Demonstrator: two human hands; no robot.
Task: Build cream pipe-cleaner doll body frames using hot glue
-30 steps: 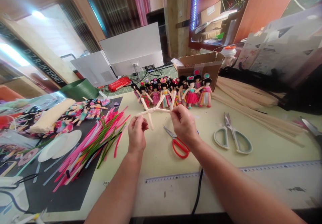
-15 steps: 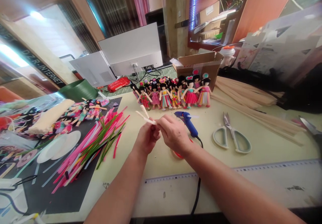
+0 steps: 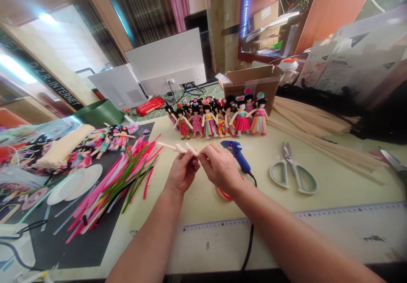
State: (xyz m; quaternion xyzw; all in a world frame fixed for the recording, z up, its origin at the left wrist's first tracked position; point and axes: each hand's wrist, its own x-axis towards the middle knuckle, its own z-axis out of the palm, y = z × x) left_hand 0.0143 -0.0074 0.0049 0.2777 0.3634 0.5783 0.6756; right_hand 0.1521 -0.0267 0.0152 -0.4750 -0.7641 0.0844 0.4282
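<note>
Both hands meet over the middle of the table, gripping a cream pipe cleaner piece (image 3: 180, 148) bent into several limbs, one long and twisted toward the left. My left hand (image 3: 183, 170) pinches it between thumb and fingers. My right hand (image 3: 219, 166) is closed on its right end; the fingertips partly hide it. Behind my hands stand several pipe cleaner dolls (image 3: 209, 124) in colourful skirts. A blue glue gun (image 3: 240, 156) lies just beyond my right hand, and a red ring-shaped thing (image 3: 225, 195) shows partly under that hand.
Scissors (image 3: 292, 168) with pale handles lie to the right. Loose pink and green pipe cleaners (image 3: 124, 181) are heaped at left, beside white plates (image 3: 84, 183). A ruler (image 3: 219, 224) runs along the front. Behind are a cardboard box (image 3: 251, 79) and a monitor (image 3: 168, 58); beige strips (image 3: 318, 117) lie at right.
The cream piece has turned in my fingers: its limbs pointed up and left before, and now a long twisted one stretches left. Both hands have shifted only slightly.
</note>
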